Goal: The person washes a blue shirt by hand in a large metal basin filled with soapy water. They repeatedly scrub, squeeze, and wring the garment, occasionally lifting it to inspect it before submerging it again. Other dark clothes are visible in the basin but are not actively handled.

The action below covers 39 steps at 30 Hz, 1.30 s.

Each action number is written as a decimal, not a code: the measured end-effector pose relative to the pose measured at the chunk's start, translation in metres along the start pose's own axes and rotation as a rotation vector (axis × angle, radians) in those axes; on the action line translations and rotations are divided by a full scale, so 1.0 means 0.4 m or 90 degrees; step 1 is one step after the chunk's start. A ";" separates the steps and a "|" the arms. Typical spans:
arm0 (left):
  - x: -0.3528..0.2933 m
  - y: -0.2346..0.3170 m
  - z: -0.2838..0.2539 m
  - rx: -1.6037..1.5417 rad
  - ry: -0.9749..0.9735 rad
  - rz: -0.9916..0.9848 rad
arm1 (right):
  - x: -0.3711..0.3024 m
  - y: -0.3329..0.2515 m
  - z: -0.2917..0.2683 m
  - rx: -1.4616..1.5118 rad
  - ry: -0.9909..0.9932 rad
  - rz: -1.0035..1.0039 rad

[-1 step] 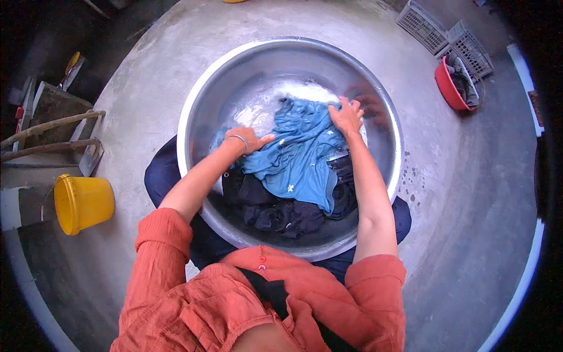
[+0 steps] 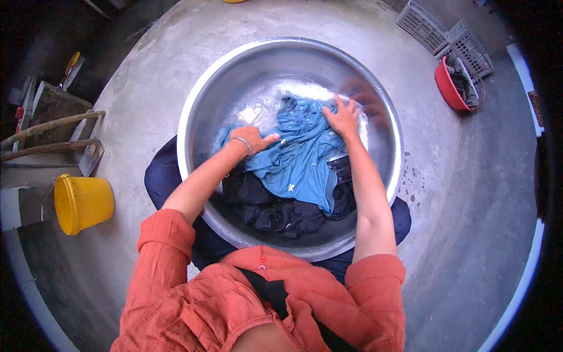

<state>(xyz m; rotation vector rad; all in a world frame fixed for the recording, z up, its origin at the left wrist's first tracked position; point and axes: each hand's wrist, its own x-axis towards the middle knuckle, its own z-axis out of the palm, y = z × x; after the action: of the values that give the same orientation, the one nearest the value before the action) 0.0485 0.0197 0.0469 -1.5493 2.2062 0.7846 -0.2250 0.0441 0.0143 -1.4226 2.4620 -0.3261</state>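
Grey flr [image 2: 141,117]; R hand [image 2: 343,120] shifted L, fingers apart; L hand [image 2: 253,139] on blue cloth [image 2: 298,161], grip unclear.

Head-worn fisheye view down into basin [image 2: 246,67]

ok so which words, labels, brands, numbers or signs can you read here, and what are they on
None can be read.
Blue garment: small white motifs, no lettering visible.
Metal basin: no lettering visible.
Yellow bucket: no lettering visible.
Grey crates: too small and blurred to tell.
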 end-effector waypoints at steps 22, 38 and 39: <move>0.123 0.013 0.102 -1.251 -0.130 0.028 | -0.213 -0.241 0.093 0.389 0.053 -0.369; 0.115 0.010 0.097 -1.267 -0.194 0.057 | -0.011 -0.058 0.009 -0.018 0.100 0.102; 0.110 0.034 0.088 -1.253 -0.147 0.035 | -0.003 -0.042 0.024 0.002 0.081 0.086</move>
<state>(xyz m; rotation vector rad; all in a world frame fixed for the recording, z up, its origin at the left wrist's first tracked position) 0.0189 0.0115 -0.0021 -1.5282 0.7488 3.3241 -0.2077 0.0364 0.0109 -1.2631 2.6412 -0.4015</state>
